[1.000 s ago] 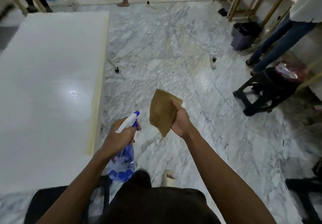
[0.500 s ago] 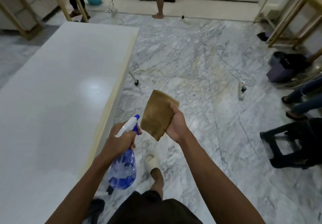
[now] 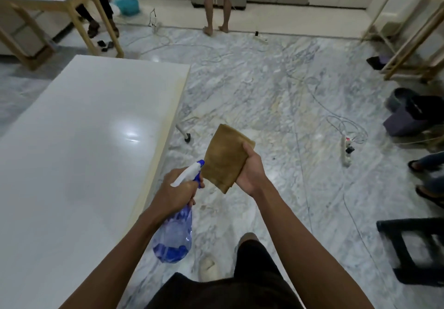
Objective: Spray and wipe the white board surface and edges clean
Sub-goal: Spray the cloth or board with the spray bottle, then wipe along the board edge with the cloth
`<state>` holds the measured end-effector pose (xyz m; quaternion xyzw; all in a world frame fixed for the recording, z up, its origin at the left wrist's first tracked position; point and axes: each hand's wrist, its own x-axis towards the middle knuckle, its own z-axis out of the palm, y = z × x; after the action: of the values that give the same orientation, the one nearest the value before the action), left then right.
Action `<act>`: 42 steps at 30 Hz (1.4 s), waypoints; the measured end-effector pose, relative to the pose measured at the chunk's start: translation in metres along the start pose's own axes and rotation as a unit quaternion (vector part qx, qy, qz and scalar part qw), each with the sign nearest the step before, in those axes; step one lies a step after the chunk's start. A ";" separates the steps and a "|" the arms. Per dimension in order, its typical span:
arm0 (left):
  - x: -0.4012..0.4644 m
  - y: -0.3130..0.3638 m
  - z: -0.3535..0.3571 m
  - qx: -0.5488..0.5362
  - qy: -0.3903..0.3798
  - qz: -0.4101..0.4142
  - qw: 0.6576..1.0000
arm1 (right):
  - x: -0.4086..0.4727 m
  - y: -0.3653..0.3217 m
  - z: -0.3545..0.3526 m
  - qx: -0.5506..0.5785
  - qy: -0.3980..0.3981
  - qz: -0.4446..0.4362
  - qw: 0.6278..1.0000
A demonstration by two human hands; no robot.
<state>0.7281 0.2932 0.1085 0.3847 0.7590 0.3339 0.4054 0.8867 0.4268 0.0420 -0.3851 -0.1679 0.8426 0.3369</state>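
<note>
A large glossy white board (image 3: 79, 154) lies flat on the left, its pale yellow edge (image 3: 165, 126) facing the floor aisle. My left hand (image 3: 175, 192) grips the neck of a clear blue spray bottle (image 3: 174, 234) with a white and blue nozzle, which points at the cloth. My right hand (image 3: 251, 171) pinches a folded brown cloth (image 3: 224, 157), held upright just beyond the nozzle. Both hands hover over the marble floor, right of the board's edge.
Cables and a power strip (image 3: 346, 150) cross the marble floor. A black stool (image 3: 413, 248) stands at the right, a dark bin (image 3: 413, 116) beyond it. Wooden tables (image 3: 48, 3) stand far left and far right. A person stands at the back (image 3: 216, 3); feet show at the right edge.
My view has lifted and swung toward the room's back, bringing more of the board's far end into sight. Both hands keep the bottle and cloth in the same pose.
</note>
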 end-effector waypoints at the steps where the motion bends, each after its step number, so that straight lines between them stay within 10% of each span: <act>1: 0.015 0.009 -0.002 -0.002 0.004 -0.001 1.000 | 0.016 -0.012 0.006 -0.002 -0.005 0.000 1.000; 16: 0.264 0.118 -0.037 -0.060 0.145 -0.080 0.984 | 0.274 -0.163 0.111 -0.051 -0.062 0.096 0.992; 31: 0.414 0.108 -0.111 -0.051 0.127 -0.105 0.985 | 0.450 -0.146 0.146 -0.267 0.068 0.168 0.947; 39: 0.455 0.108 -0.146 -0.112 0.179 -0.181 0.961 | 0.585 -0.200 0.215 -0.577 0.021 -0.069 0.813; 42: 0.469 0.099 -0.152 -0.114 0.231 -0.211 0.943 | 0.648 -0.206 0.245 -0.695 -0.084 -0.214 0.681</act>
<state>0.4507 0.7125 0.0894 0.0795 0.8524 0.4046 0.3216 0.4814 1.0198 -0.0347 -0.3898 -0.8106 0.4180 0.1277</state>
